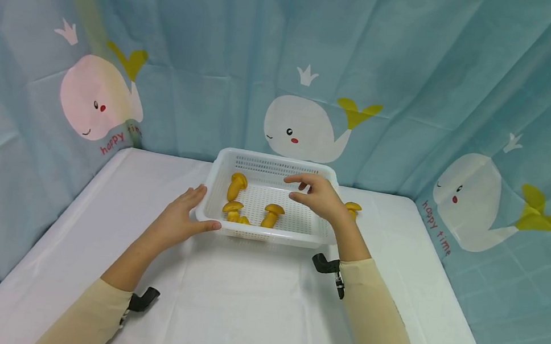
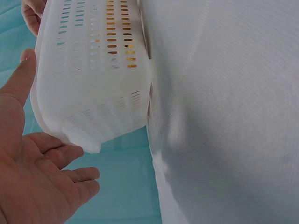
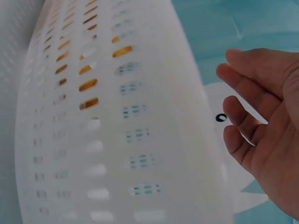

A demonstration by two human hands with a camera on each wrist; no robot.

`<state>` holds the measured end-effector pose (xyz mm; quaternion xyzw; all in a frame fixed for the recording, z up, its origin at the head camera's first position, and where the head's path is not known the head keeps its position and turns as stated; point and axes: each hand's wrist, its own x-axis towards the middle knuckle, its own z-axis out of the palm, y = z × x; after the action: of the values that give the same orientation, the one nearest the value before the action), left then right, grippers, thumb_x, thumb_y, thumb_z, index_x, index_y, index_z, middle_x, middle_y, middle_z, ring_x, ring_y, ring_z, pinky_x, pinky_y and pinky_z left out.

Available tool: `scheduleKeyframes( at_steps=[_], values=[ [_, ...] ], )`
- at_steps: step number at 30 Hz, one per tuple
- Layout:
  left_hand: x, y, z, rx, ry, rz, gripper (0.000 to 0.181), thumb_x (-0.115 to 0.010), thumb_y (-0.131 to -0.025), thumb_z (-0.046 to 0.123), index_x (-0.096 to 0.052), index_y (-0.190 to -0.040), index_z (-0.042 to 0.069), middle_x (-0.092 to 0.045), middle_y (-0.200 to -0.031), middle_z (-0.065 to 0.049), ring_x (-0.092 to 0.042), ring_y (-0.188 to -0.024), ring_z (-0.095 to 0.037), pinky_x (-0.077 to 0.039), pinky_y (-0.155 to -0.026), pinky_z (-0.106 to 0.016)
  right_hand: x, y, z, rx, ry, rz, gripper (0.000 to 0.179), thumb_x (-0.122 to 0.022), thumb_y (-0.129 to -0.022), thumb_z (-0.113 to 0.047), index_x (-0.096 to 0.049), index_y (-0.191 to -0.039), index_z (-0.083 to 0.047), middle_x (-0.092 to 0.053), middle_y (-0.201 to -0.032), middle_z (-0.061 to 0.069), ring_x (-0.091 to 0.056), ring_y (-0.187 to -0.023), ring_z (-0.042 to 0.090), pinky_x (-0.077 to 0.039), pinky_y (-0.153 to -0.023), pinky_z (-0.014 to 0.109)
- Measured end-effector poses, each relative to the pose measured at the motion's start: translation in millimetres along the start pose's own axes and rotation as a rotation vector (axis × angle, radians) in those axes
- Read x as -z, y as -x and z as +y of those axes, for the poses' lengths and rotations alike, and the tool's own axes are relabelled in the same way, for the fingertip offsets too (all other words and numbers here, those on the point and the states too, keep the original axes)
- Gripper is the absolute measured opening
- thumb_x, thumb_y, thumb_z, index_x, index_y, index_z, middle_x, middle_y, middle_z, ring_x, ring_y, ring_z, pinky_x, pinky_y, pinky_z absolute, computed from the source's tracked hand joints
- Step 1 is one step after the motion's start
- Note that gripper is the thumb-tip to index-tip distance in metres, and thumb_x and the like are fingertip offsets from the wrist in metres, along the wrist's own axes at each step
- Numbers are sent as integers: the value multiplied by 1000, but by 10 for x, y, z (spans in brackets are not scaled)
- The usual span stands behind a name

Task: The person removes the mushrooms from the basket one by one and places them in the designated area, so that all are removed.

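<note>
A white slotted plastic basket (image 1: pixel 298 237) sits on the table with several yellow mushrooms inside. One mushroom (image 1: pixel 236 187) lies toward its back left, another mushroom (image 1: pixel 272 216) near the middle front, and more cluster at the front left. My left hand (image 1: pixel 178 220) is at the basket's front left corner, thumb along the front rim and fingers spread at the left side. In the left wrist view its fingertips are right at the rim. Over the basket's right side hangs my right hand (image 1: pixel 321 198), fingers loosely bent and holding nothing. A further mushroom (image 1: pixel 353 207) is outside the basket, partly hidden behind my right wrist.
A white cloth covers the table (image 1: pixel 238 305). Blue curtains (image 1: pixel 200 111) printed with whales close in the back and both sides. Each wrist carries a small black camera mount (image 1: pixel 326 264).
</note>
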<state>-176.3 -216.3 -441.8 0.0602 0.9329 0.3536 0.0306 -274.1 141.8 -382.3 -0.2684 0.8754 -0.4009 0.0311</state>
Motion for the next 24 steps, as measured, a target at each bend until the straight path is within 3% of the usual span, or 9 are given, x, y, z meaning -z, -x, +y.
scheduleKeyframes(
  at_steps=[6, 14, 21, 24],
  values=[
    [1, -4, 1, 9, 0, -2, 120, -76, -78, 71, -13, -166, 18, -11, -173, -4, -8, -159, -38, -20, -117, -72, -131, -109, 12, -48, 19, -23, 32, -75, -95, -20, -73, -127, -24, -69, -117, -4, -55, -97, 25, -49, -68, 34],
    [-1, -9, 3, 9, 4, 1, 119, -77, -78, 69, -14, -165, 18, -11, -173, -4, -8, -159, -37, -20, -118, -72, -266, -242, 181, -96, 41, -55, 33, -76, -94, -22, -72, -127, -24, -69, -121, -6, -55, -103, 20, -51, -76, 33],
    [7, -15, -4, 0, 13, -6, 118, -78, -79, 67, -15, -165, 17, -11, -173, -1, -7, -159, -36, -19, -119, -70, -366, -330, 285, -125, 14, -107, 35, -78, -92, -21, -72, -127, -23, -69, -128, 8, -54, -103, 22, -50, -79, 33],
    [18, -16, -2, -1, 8, -8, 120, -77, -78, 69, -14, -165, 17, -10, -173, -1, -8, -159, -37, -20, -118, -71, -410, -352, 305, -138, 17, -123, 36, -79, -92, -21, -72, -128, -23, -69, -124, 8, -54, -101, 23, -49, -78, 32]
  ],
)
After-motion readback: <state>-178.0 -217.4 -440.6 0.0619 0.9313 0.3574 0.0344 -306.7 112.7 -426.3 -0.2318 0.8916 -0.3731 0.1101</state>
